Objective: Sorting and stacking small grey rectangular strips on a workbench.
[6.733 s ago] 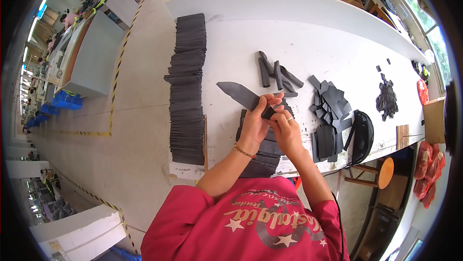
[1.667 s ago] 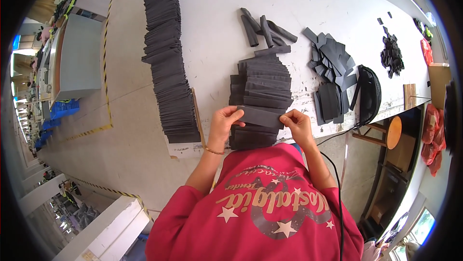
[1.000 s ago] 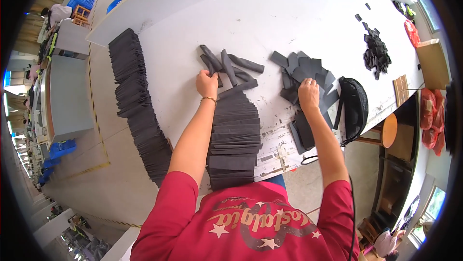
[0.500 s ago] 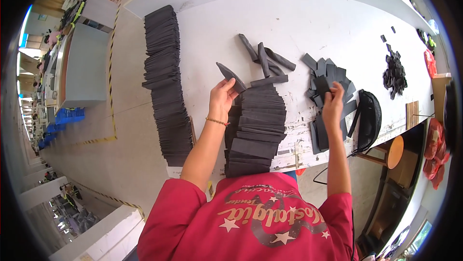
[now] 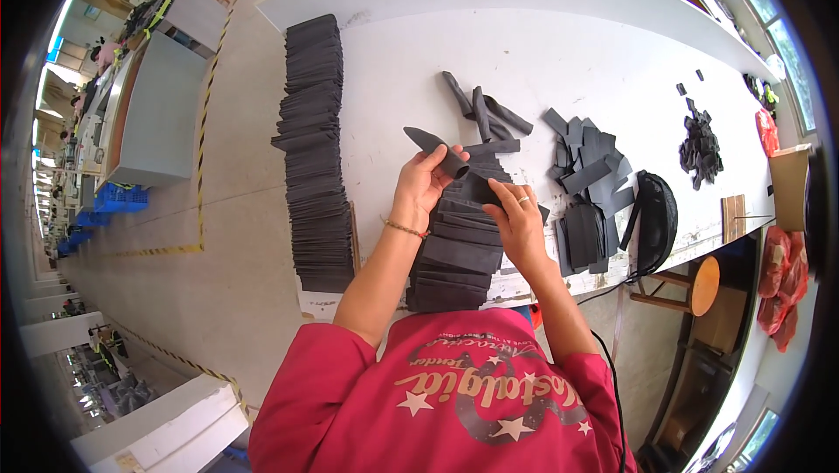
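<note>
My left hand (image 5: 425, 183) grips a black fabric sleeve (image 5: 428, 142), pointed at its far end and open like a tube near my fingers. In my right hand (image 5: 524, 230), pinched between thumb and fingers, is a flat black rectangular piece (image 5: 477, 190), its tip close to the tube's opening. Whether the two touch, I cannot tell. Both hands are above a fanned stack of black fabric pieces (image 5: 454, 256). Just beyond lie several loose, rolled black sleeves (image 5: 504, 115). To the right is a pile of flat black rectangles (image 5: 584, 178).
A long row of stacked black pieces (image 5: 313, 158) lines the left side of the white table (image 5: 393, 54). Rightward lie a black mesh pouch (image 5: 657, 221) and a heap of small black pieces (image 5: 701, 151). A wooden stool (image 5: 704, 286) and red plastic bags (image 5: 784, 276) are beyond the edge.
My right hand has come left from the rectangle pile, bringing a flat piece beside the sleeve. My left hand still holds the sleeve, now turned with its opening toward my right hand.
</note>
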